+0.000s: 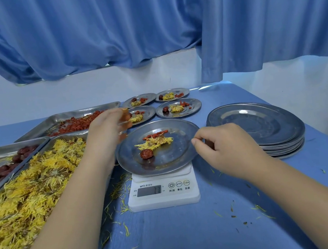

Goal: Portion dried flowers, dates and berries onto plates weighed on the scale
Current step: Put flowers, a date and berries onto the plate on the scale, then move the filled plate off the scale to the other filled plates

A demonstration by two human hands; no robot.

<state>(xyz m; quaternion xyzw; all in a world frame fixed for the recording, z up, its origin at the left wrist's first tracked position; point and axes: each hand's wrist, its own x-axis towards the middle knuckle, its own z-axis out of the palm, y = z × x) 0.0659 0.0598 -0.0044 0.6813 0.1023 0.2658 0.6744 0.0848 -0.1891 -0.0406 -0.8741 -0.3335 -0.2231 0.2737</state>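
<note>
Head view | step: topping up plate (188, 133) on scale (164, 194) | left hand (106, 129) fingers pinched, load unclear; right hand (221, 148) fingers pinching plate rim | next: release berries, check display.

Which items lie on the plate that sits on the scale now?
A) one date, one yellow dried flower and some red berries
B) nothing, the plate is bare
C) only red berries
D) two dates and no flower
A: the plate on the scale carries one date, a yellow dried flower and a few red berries.
</note>
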